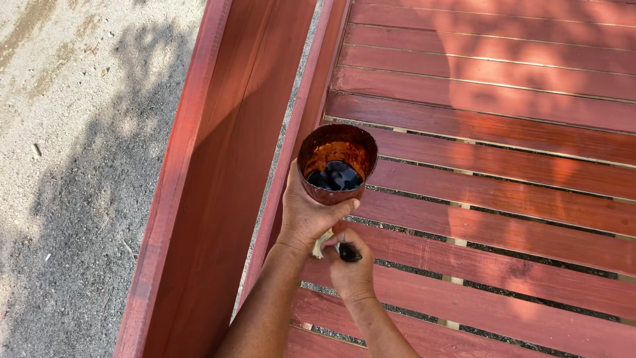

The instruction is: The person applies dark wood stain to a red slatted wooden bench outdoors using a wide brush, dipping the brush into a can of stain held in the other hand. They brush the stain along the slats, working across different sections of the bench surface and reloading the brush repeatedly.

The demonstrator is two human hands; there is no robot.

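My left hand (306, 213) grips a stained cup (336, 163) from below; dark red-brown liquid sits in its bottom. It hovers over the left edge of a red-painted slatted wooden surface (503, 179). Just below the cup, my right hand (351, 270) is closed around a dark handle (348, 252), probably a brush; its working end is hidden behind my left hand. A pale bit of cloth or bristle (322, 242) shows between the two hands.
A long red-painted wooden board (225, 172) runs along the left of the slats, with a gravel-filled gap between them. Sandy, gravelly ground (73, 166) with leaf shadows lies to the left. Gravel shows through the slat gaps.
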